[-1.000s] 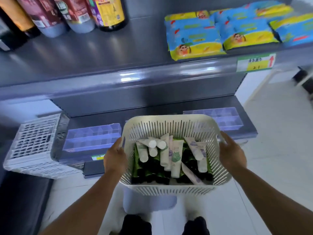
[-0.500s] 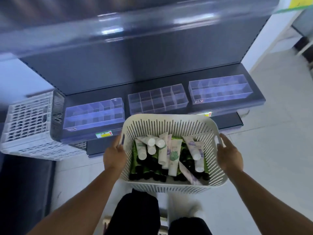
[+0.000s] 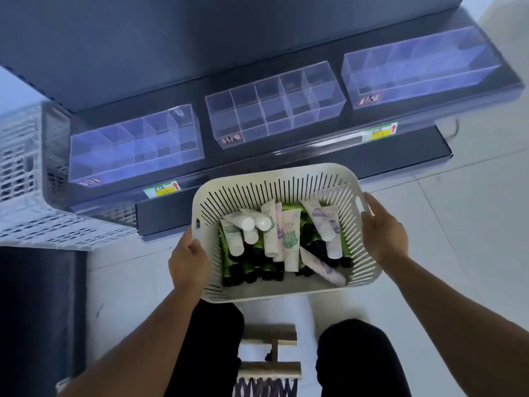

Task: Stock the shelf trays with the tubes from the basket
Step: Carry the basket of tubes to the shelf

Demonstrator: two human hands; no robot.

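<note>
Basket point(image 3: 274, 181) of tubes point(image 3: 290, 242) (both hands on its sides)

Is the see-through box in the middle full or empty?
Empty: through the middle clear tray only the dark shelf shows.

Person seen from above: the left hand point(image 3: 187, 260) and right hand point(image 3: 385, 236) are showing no gloves, rings or watch; both forearms are showing bare, without sleeves; dark black trousers point(image 3: 357, 359) are covering both legs.
</note>
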